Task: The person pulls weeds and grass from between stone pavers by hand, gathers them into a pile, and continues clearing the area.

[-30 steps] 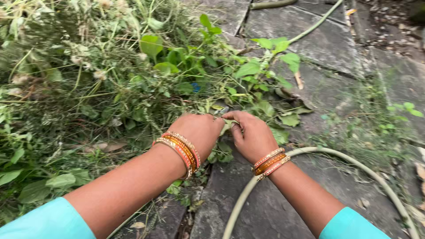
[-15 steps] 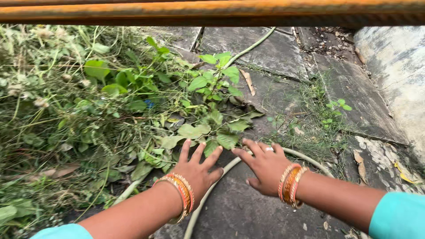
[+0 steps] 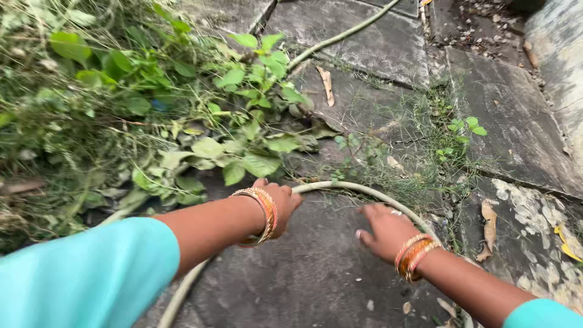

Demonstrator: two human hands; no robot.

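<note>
A pale green garden hose (image 3: 340,185) curves across the grey stone slab (image 3: 316,273) in front of me. My left hand (image 3: 280,202) is curled over the hose where it meets a heap of leafy weeds (image 3: 182,140); it looks closed around the hose. My right hand (image 3: 384,229) lies palm down on the slab just inside the hose's bend, with its fingers spread and nothing in them. Both wrists carry orange and gold bangles, and both sleeves are turquoise.
Another stretch of hose (image 3: 340,36) runs off toward the top. Small weeds (image 3: 449,143) grow in the joints between the slabs. Dry leaves (image 3: 489,212) lie at the right, near a rough grey wall (image 3: 559,54).
Both hands have dropped from the leaves onto the hose and slab. The left hand went from spread fingers to curled over the hose. The view has tilted down, and the orange bar at the top is gone.
</note>
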